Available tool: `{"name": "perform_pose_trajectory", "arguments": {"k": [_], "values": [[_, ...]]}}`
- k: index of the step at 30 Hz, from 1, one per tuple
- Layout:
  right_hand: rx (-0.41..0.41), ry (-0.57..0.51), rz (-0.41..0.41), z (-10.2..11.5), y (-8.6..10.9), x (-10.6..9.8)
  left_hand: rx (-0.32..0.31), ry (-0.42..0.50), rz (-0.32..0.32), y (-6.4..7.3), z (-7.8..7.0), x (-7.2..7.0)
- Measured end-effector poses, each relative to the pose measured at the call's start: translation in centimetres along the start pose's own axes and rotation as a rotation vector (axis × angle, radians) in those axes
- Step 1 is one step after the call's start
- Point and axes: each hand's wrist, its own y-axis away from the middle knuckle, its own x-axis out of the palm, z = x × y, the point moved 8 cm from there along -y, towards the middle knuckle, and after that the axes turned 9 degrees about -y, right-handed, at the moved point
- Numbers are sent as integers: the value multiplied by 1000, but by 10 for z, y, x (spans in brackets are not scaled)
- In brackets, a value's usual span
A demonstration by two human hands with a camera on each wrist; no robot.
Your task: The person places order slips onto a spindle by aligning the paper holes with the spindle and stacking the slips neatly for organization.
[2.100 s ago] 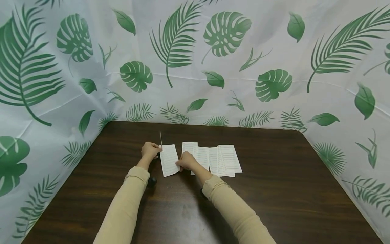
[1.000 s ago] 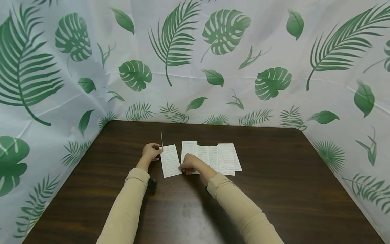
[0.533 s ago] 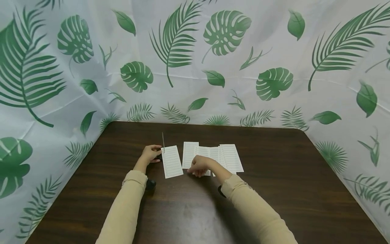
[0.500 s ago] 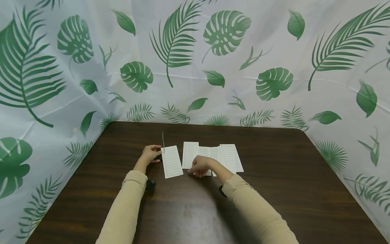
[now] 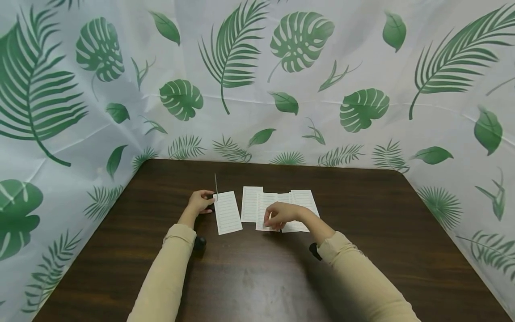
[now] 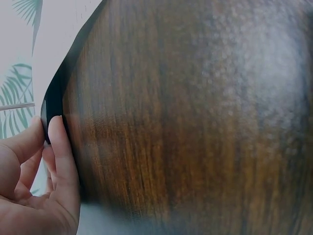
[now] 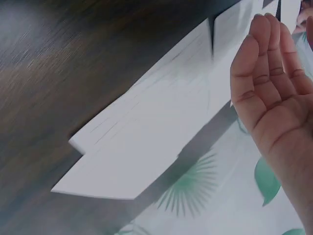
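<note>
My left hand (image 5: 200,202) is at the left edge of a white lined card (image 5: 228,213) on the dark table. In the left wrist view, its thumb and fingers pinch a flat black piece (image 6: 55,93) beside the card's underside; its kind is unclear. A thin upright rod (image 5: 216,184) rises by the fingertips. My right hand (image 5: 283,213), fingers loosely bent and holding nothing, hovers over other white lined cards. These are a left card (image 5: 250,205), a middle card (image 5: 263,202) partly behind the hand, and overlapping cards (image 5: 304,197) on the right.
The brown wood-grain table (image 5: 249,277) reaches back to a white curtain (image 5: 249,80) printed with green leaves. Dark wrist-worn pieces show under both forearms, the left one (image 5: 199,243) resting close above the table.
My right hand has let go of the left card's lower right corner and moved right, over the middle cards. That corner now lies flatter. My left hand has stayed nearly still.
</note>
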Motion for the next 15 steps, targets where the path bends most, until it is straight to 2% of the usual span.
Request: {"name": "perform_pose_trajectory", "arguments": {"k": [9, 15], "values": [[-44, 35, -108, -20, 27, -25, 2, -16, -1, 1, 0, 1], [-84, 119, -260, -37, 44, -50, -10, -4, -5, 4, -1, 0]]}}
